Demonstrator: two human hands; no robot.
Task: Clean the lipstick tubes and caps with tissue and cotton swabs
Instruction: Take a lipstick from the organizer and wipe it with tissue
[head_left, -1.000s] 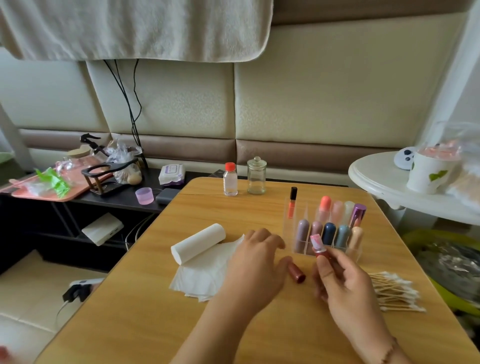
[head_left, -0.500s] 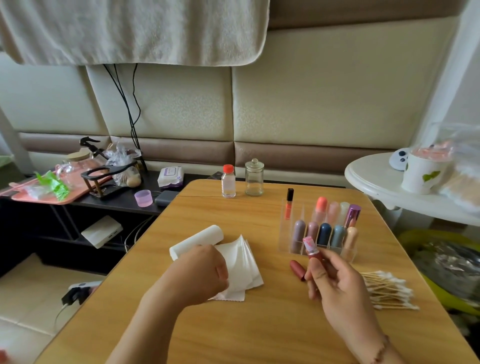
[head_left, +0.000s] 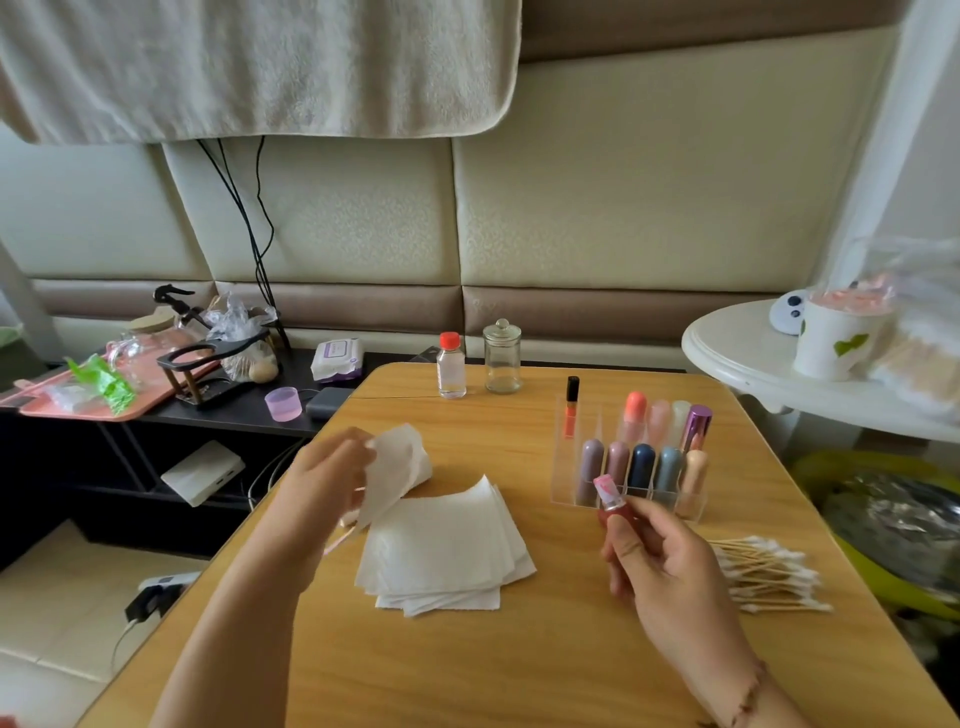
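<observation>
My right hand (head_left: 670, 571) holds an uncapped dark-red lipstick tube (head_left: 607, 496) upright, its pink tip showing, just in front of a clear organizer (head_left: 566, 457) with several capped lipsticks. My left hand (head_left: 324, 486) pinches one white tissue sheet (head_left: 397, 460), lifted above the left side of the tissue stack (head_left: 447, 551) on the wooden table (head_left: 519, 665). A thin pinkish stick (head_left: 337, 541) pokes out under my left hand. A pile of cotton swabs (head_left: 769, 577) lies right of my right hand. The tube's cap is not visible.
A small red-capped bottle (head_left: 451, 366) and a lidded glass jar (head_left: 502, 358) stand at the table's far edge. A white round side table (head_left: 753, 374) with a cup is at the right. A black shelf (head_left: 234, 410) with a pink tray and clutter sits left.
My left hand moved left from beside the cap to the tissue stack and lifted one sheet. My right hand kept the lipstick tube almost still.
</observation>
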